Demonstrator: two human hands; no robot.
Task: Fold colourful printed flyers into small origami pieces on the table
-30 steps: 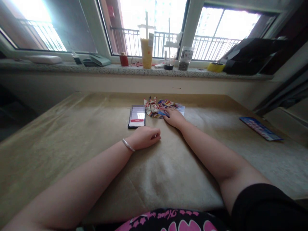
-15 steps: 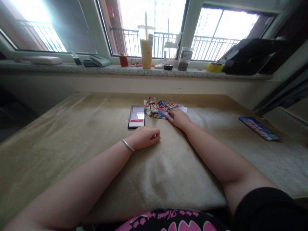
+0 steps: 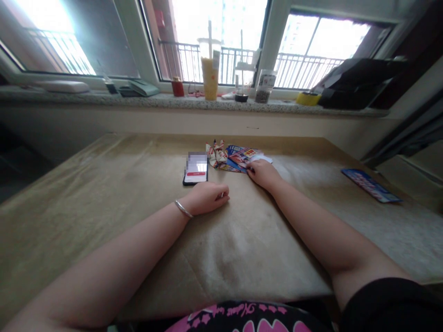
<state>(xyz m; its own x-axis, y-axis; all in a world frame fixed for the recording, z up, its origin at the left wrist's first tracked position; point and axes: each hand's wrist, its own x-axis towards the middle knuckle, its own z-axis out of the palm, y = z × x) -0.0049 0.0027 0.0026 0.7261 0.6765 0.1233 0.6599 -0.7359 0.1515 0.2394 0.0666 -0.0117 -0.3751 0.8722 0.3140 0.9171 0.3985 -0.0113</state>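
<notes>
Head view:
1. Left hand rests curled shut on the table, pinching nothing, just beside a smartphone;
2. right hand touches the edge of fanned printed packets, fingers bent; whether they pinch, cannot tell;
3. twisted wrappers lie against the packets, near the phone.
</notes>
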